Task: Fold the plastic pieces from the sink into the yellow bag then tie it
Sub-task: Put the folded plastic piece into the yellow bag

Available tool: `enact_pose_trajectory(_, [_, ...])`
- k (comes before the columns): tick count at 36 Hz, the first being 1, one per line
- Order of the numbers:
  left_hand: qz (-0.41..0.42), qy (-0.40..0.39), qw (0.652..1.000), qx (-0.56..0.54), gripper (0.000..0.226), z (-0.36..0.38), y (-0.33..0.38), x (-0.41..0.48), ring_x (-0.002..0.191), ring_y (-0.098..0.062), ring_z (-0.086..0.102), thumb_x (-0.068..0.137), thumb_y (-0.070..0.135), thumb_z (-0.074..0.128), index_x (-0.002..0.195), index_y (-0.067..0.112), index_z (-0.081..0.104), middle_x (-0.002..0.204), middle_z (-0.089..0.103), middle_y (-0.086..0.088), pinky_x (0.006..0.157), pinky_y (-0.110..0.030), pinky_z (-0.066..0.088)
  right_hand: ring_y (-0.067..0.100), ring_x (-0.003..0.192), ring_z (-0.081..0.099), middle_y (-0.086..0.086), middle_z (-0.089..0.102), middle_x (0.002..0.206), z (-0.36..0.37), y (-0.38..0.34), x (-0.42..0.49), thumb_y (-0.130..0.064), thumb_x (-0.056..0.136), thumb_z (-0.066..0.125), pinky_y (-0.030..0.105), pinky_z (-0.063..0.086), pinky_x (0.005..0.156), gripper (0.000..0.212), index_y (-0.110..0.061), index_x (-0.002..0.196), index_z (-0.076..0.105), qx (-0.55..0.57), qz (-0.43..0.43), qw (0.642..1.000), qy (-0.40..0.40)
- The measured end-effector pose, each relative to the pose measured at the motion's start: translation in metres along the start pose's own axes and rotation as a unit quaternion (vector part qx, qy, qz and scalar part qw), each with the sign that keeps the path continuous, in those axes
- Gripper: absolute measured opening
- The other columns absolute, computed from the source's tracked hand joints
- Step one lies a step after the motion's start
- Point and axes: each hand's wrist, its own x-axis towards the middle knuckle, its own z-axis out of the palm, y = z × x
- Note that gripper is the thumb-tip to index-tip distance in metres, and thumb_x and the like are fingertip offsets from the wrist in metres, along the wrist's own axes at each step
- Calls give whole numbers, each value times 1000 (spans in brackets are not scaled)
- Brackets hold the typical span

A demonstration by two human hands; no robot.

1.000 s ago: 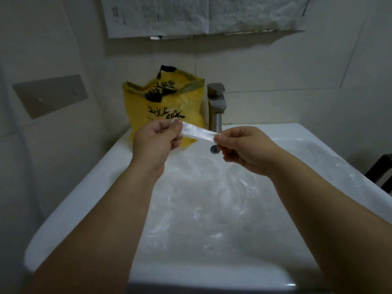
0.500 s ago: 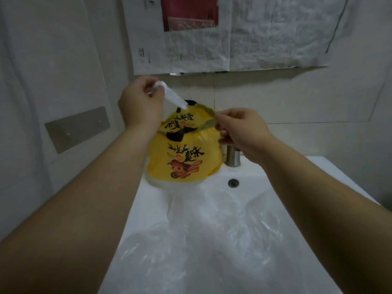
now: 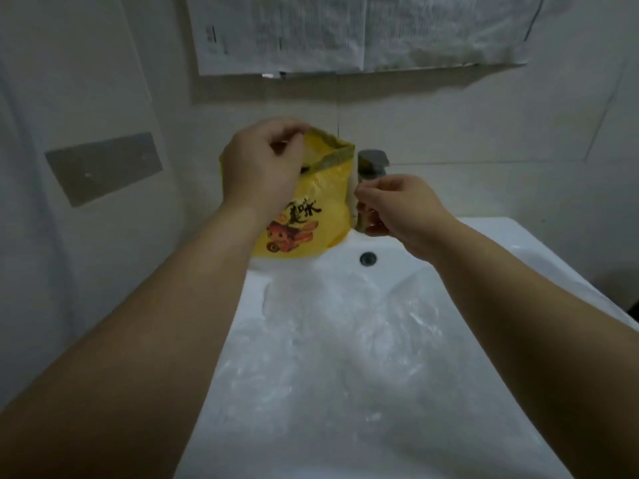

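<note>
Bag (image 3: 321, 216) at back of sink (image 3: 501, 233), left of faucet (image 3: 371, 164); plastic (image 3: 328, 340) inside

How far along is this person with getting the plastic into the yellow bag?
Done: unclear, since what is inside the yellow bag is hidden. In hand: the left hand is at the bag's open mouth, seemingly feeding a piece in; the right hand hovers beside it, near the tap. Left: clear plastic lies heaped in the sink, and the bag is not yet tied.
</note>
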Motion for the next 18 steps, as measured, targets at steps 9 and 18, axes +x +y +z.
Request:
enact_pose_trajectory(9, [-128, -145, 981, 5, 23, 50, -23, -94, 79, 0, 56, 94, 18, 60, 114, 19, 71, 92, 61, 12, 72, -12, 43, 18, 93, 57, 8, 56, 127, -13, 63, -29, -17, 90, 63, 29, 47, 77, 45, -13, 134, 52, -213, 51, 974, 57])
enact_pose_trajectory(18, [-176, -306, 931, 92, 41, 71, -54, -113, 114, -15, 57, 93, 29, 62, 132, 20, 58, 129, 60, 3, 98, -29, 45, 33, 128, 46, 18, 37, 146, -24, 124, -28, -18, 88, 66, 35, 41, 99, 73, -7, 148, 25, -536, 176, 807, -175])
